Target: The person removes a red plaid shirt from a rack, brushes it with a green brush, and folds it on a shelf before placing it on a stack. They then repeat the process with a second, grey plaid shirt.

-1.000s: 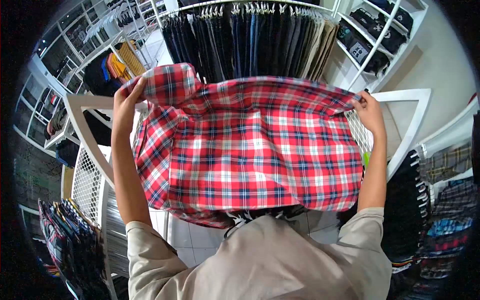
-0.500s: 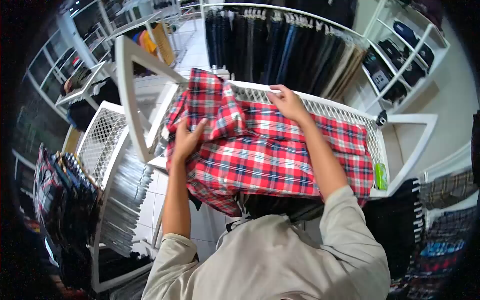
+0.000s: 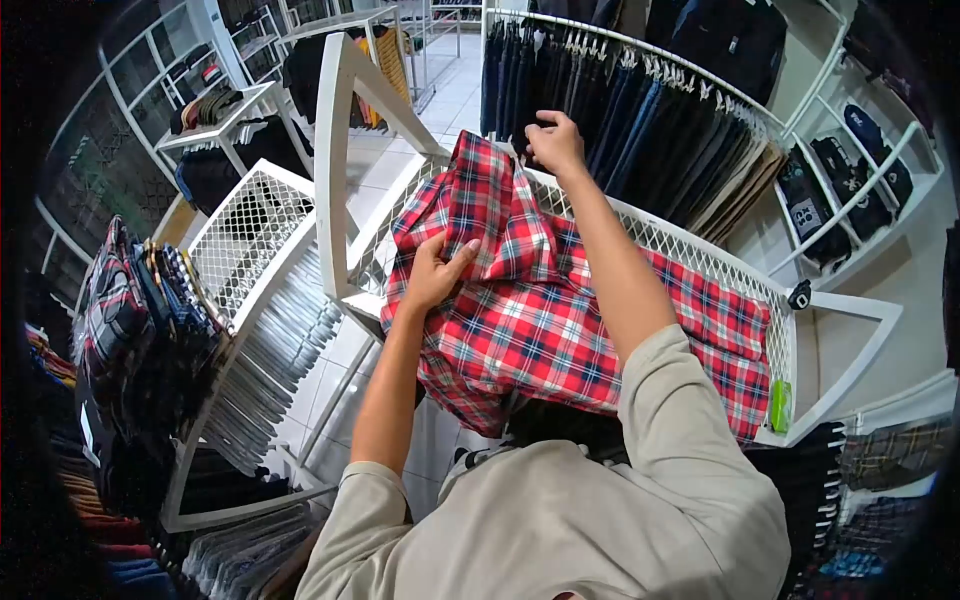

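Note:
A red, navy and white plaid shirt (image 3: 560, 335) lies spread over a white mesh-topped rack (image 3: 690, 235), its left end folded up and bunched. My left hand (image 3: 437, 272) grips the bunched fold, thumb on top of the cloth; part of its fingers is hidden in the fabric. Beyond the rack's far edge, my right hand (image 3: 557, 145) is raised off the shirt, with fingers loosely bent and apart and nothing visible in them. The shirt's near edge droops over the front of the rack.
A small green packet (image 3: 780, 406) lies at the rack's right end. White frame uprights (image 3: 335, 170) rise at the rack's left. Trousers (image 3: 630, 110) hang behind it. To the left are a second mesh rack (image 3: 255, 215) with hangers and hanging plaid shirts (image 3: 120, 310).
My right hand has lifted from the shirt's far side and moved up, beyond the rack edge. My left hand stays at the bunched fold. The view has shifted, moving the rack rightward.

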A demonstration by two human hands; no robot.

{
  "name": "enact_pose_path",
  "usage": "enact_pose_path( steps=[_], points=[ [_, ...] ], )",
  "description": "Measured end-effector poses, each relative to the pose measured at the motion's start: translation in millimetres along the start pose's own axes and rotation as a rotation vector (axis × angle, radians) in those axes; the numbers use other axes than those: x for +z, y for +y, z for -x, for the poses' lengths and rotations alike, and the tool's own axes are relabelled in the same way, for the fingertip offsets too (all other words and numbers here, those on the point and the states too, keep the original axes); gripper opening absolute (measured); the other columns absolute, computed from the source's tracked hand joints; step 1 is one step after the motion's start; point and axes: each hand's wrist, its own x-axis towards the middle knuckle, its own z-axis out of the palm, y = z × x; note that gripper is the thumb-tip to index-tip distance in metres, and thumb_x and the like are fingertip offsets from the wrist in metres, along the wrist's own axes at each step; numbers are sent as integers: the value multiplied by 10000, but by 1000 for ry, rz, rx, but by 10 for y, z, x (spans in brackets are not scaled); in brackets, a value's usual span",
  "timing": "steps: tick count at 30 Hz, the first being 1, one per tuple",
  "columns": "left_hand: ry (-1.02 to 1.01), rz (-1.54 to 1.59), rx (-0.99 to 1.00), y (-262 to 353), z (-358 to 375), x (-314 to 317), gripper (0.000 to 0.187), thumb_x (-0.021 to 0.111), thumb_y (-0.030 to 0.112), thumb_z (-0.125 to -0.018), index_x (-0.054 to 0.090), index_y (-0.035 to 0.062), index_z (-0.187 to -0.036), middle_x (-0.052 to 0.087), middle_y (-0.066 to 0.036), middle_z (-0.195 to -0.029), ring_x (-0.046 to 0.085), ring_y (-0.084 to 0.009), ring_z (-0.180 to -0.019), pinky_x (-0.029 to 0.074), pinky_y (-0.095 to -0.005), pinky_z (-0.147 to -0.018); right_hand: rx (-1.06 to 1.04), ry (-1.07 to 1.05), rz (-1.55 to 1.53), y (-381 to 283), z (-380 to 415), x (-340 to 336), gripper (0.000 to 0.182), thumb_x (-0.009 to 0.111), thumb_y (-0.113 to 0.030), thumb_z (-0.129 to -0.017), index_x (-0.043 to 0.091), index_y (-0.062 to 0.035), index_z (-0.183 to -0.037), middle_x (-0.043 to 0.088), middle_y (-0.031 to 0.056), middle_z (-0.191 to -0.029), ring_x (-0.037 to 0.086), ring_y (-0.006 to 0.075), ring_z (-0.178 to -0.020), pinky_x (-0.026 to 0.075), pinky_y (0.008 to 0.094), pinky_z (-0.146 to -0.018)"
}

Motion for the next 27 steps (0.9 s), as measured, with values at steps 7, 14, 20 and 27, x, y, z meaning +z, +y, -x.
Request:
enact_pose_path(
  steps=[7, 14, 20, 27],
  points=[
    [31, 31, 35, -19, -16, 24, 216, 711, 225, -947, 666, 14, -934, 611, 32, -737, 512, -50, -668, 415, -254, -595, 173, -113, 535, 519, 29, 339, 636, 761, -531, -760, 688, -88, -1210, 663, 220, -1263, 640, 349, -1182, 491, 400, -1024],
    [26, 4, 36, -113, -36, -1, 308, 748, 287, -919, 691, 8, -1036, 660, 27, -742, 558, -58, -636, 450, -241, -594, -512, 262, -109, -262, 113, -18, 294, 703, -92, -908, 652, -2, -1183, 726, 51, -843, 659, 98, -757, 520, 250, -734],
    [-9, -106, -31, -122, -39, -64, 341, 736, 291, -928, 680, -2, -1094, 646, 7, -737, 564, -56, -618, 449, -245, -562, -660, 402, -31, -873, 1095, -897, 332, 690, -125, -936, 614, -32, -1246, 720, 88, -889, 689, 135, -752, 544, 278, -659],
    [-18, -99, 40, -97, -37, 17, 185, 669, 155, -950, 688, -9, -1034, 707, -55, -859, 635, -97, -780, 502, -268, -710, 15, -380, 621, -582, 2265, -1763, 357, 735, -362, -908, 708, -75, -1119, 646, 92, -612, 595, 104, -537, 419, 299, -518]
  ],
)
